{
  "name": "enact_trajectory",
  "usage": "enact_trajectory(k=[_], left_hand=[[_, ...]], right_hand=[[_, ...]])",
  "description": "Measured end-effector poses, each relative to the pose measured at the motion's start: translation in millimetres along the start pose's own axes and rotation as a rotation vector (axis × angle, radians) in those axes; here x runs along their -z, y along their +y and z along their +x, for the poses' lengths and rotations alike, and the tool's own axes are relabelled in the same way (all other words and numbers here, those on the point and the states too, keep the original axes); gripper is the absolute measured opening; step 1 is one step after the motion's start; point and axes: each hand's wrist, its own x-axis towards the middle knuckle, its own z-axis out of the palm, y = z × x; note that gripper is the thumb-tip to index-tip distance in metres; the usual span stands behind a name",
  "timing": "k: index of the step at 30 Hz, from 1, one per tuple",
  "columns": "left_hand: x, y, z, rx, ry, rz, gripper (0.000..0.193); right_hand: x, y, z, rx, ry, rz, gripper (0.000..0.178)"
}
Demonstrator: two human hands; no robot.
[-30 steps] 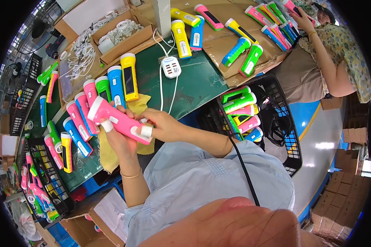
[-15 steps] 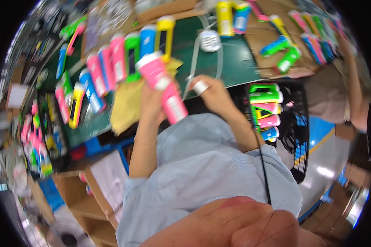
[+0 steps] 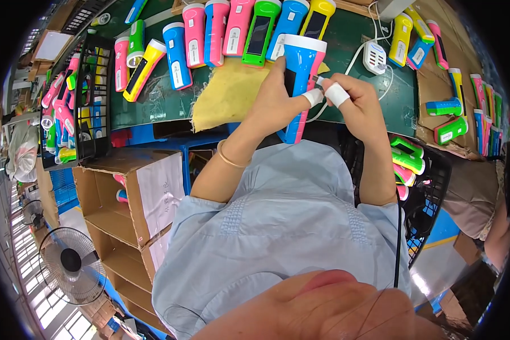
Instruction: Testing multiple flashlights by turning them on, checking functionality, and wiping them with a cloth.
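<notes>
My left hand is wrapped round a blue and pink flashlight with a white head, holding it upright-tilted above the table edge. My right hand pinches the end of a white charging cable against the flashlight's pink side; whether the plug is seated cannot be seen. White tape covers fingers on both hands. Beyond my hands, a row of flashlights in pink, green, blue and yellow, such as a green flashlight, lies on the green table. Under them is a yellow cloth.
A white multi-port charger sits right of the row. Cardboard at the right bears more flashlights. Black crates of flashlights stand left and at my right side. A cardboard shelf and a fan are at lower left.
The flashlight in my left hand has moved right and shows a blue face where pink showed before. My right hand has brought the cable end to its side. The view has shifted.
</notes>
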Motion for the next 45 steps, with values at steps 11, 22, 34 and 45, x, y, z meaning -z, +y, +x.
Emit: enact_trajectory(k=[11, 22, 34, 45], left_hand=[[-1, 14, 1, 0.024, 0.083, 0.203, 0.058], [3, -20, 26, -0.201, 0.203, 0.186, 0.061], [-23, 9, 24, -0.050, -0.004, -0.604, 0.027], [-19, 5, 47, 0.029, 0.183, -0.849, 0.058]], right_hand=[[-11, -14, 5, -0.022, 0.035, -0.350, 0.020], [-28, -24, -22, 0.137, 0.442, -0.172, 0.014], [-19, 2, -22, -0.203, 0.141, 0.296, 0.036], [-20, 14, -7, -0.258, 0.138, 0.187, 0.044]])
